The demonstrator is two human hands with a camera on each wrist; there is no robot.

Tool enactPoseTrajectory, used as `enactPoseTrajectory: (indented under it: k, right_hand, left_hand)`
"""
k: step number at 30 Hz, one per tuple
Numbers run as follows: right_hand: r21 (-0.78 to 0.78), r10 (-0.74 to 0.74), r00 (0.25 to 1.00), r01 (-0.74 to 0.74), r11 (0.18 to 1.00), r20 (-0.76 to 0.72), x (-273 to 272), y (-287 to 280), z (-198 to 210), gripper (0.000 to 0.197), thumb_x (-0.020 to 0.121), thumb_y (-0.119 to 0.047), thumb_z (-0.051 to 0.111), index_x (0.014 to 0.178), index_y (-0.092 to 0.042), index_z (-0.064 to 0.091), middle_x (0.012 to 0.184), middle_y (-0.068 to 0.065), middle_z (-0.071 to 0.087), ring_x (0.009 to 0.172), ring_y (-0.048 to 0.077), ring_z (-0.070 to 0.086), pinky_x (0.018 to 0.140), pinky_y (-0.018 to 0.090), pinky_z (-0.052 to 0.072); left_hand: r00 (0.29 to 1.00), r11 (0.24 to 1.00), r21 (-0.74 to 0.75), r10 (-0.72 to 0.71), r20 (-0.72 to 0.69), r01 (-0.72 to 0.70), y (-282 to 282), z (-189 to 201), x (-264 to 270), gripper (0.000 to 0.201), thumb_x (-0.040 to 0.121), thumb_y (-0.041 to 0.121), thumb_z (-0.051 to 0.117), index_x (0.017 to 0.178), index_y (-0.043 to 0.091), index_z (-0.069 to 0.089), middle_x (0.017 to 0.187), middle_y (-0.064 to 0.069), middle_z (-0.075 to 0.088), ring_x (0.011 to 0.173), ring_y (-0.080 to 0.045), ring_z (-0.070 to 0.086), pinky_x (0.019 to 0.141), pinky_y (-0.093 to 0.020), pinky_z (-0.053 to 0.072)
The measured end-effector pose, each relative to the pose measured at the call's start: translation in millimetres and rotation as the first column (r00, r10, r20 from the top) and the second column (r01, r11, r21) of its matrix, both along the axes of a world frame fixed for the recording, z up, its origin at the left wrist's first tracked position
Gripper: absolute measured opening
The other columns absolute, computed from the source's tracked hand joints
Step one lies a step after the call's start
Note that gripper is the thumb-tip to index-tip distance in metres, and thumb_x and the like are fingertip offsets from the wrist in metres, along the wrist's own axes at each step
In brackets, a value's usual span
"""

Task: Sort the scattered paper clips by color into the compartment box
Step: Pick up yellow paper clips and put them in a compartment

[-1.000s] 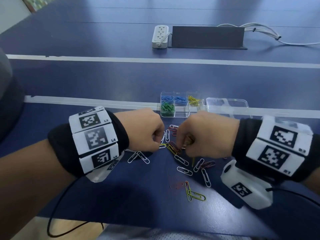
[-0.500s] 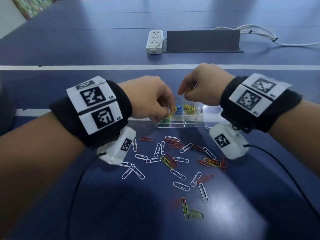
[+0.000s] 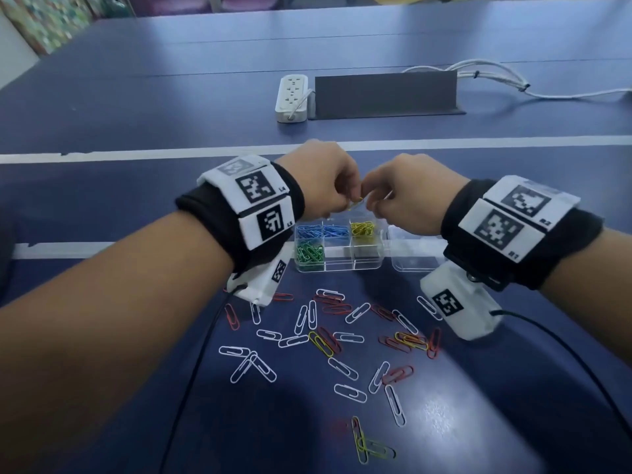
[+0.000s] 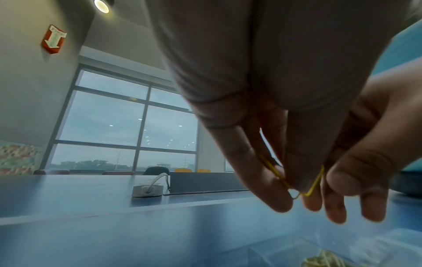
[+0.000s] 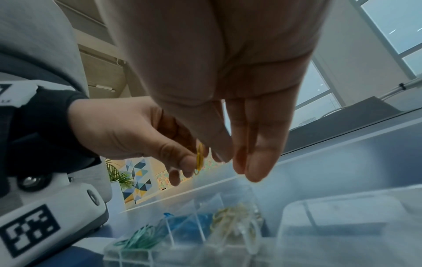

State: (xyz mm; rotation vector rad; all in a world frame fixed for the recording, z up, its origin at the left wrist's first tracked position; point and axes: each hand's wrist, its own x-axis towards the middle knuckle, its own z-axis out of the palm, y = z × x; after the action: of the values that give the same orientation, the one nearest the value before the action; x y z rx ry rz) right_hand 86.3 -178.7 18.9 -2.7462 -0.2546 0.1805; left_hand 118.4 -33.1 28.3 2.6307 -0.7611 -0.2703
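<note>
Left hand point(image 3: 319, 181) and right hand point(image 3: 408, 196) both pinched one yellow clip point(image 3: 355, 204) between them, seemingly untangling it. They held it above the far-right cell of the compartment box point(image 3: 342, 266), where the yellow pile point(image 3: 361, 228) lay, so it could drop straight in. Nearer lay the scattered clips point(image 3: 343, 368), unsorted.

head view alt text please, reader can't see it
Two hands meet above a clear compartment box: the left hand pinches a yellow paper clip, with the right hand close against it. The box holds sorted clips in blue, green and yellow; loose clips, white, red and yellow, lie on the blue table nearer the camera.
</note>
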Motion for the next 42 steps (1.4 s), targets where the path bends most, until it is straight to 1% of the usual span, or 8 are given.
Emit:
enactPoseTrajectory:
  k: [4, 9, 18, 24, 28, 32, 37, 42]
  right_hand:
    - [0.023, -0.047, 0.999, 0.046, 0.999, 0.016, -10, -17, 2, 0.033, 0.087, -0.011, 0.046, 0.109, -0.027, 0.065, 0.112, 0.005, 0.067, 0.091, 0.02, 0.057, 0.082, 0.023, 0.043]
    - [0.001, -0.066, 0.998, 0.066, 0.998, -0.002, -24, -33, 3, 0.032, 0.086, -0.013, 0.049, 0.11, -0.027, 0.064, 0.098, -0.001, 0.071, 0.084, 0.017, 0.056, 0.078, 0.023, 0.04]
    - [0.008, -0.034, 0.999, 0.034, 0.999, -0.018, -41, -35, 4, 0.031, 0.087, -0.014, 0.048, 0.109, -0.029, 0.064, 0.092, -0.003, 0.071, 0.078, 0.015, 0.057, 0.082, 0.025, 0.046]
    - [-0.092, 0.106, 0.989, -0.115, 0.989, -0.103, -62, -25, 4, 0.021, 0.08, -0.015, 0.058, 0.088, -0.029, 0.071, 0.076, -0.012, 0.068, 0.066, 0.005, 0.057, 0.075, 0.021, 0.047]
    - [-0.162, 0.266, 0.937, -0.305, 0.939, -0.225, -82, -13, 4, 0.013, 0.076, -0.019, 0.065, 0.083, -0.025, 0.074, 0.062, -0.014, 0.061, 0.06, 0.003, 0.052, 0.063, 0.014, 0.043]
    - [-0.265, 0.334, 0.887, -0.422, 0.867, -0.32, -93, -2, -4, 0.016, 0.074, -0.016, 0.066, 0.087, -0.023, 0.071, 0.052, -0.014, 0.043, 0.067, 0.011, 0.047, 0.054, 0.013, 0.035]
    - [-0.246, 0.27, 0.902, -0.361, 0.9, -0.336, -92, -2, -5, 0.022, 0.073, -0.009, 0.062, 0.082, -0.029, 0.064, 0.054, -0.015, 0.047, 0.057, 0.001, 0.043, 0.052, 0.014, 0.035]
    - [-0.179, 0.168, 0.938, -0.229, 0.957, -0.302, -86, -7, 0, 0.025, 0.076, -0.008, 0.058, 0.076, -0.032, 0.059, 0.08, -0.007, 0.072, 0.065, 0.005, 0.056, 0.068, 0.023, 0.05]
  left_hand:
    - [0.993, 0.986, 0.134, -0.109, 0.05, 0.101, -16, -4, -3, 0.02, 0.081, 0.008, 0.058, 0.093, 0.016, 0.072, 0.07, 0.007, 0.059, 0.061, -0.004, 0.052, 0.059, -0.01, 0.033]
    - [0.986, 0.972, 0.183, -0.16, 0.041, 0.15, -29, -7, -5, 0.026, 0.079, 0.009, 0.063, 0.102, 0.02, 0.069, 0.089, 0.004, 0.065, 0.078, -0.012, 0.054, 0.075, -0.023, 0.044]
    - [0.994, 0.99, 0.085, -0.111, 0.002, 0.111, -16, -10, -10, 0.031, 0.083, 0.006, 0.06, 0.106, 0.026, 0.065, 0.096, 0.005, 0.068, 0.086, -0.011, 0.063, 0.084, -0.025, 0.048]
    - [0.989, 0.989, 0.015, -0.145, 0.013, 0.145, -1, -6, -24, 0.023, 0.081, 0.016, 0.064, 0.102, 0.025, 0.067, 0.083, 0.008, 0.066, 0.073, -0.009, 0.062, 0.071, -0.018, 0.045]
    - [0.976, 0.973, 0.08, -0.218, -0.007, 0.218, 10, -6, -46, 0.012, 0.078, 0.023, 0.065, 0.089, 0.027, 0.07, 0.066, 0.011, 0.062, 0.061, 0.004, 0.054, 0.063, -0.007, 0.038]
    - [0.952, 0.922, 0.254, -0.256, -0.168, 0.293, 23, -11, -68, 0.014, 0.072, 0.03, 0.072, 0.086, 0.027, 0.07, 0.068, 0.006, 0.066, 0.063, -0.004, 0.057, 0.064, -0.018, 0.046]
    - [0.943, 0.871, 0.377, -0.245, -0.225, 0.316, 31, -20, -76, 0.026, 0.067, 0.035, 0.077, 0.091, 0.028, 0.069, 0.077, 0.007, 0.065, 0.067, -0.005, 0.055, 0.067, -0.022, 0.047]
    - [0.944, 0.842, 0.431, -0.257, -0.209, 0.325, 30, -27, -82, 0.026, 0.067, 0.039, 0.076, 0.089, 0.027, 0.068, 0.078, 0.01, 0.062, 0.062, -0.002, 0.049, 0.057, -0.017, 0.039]
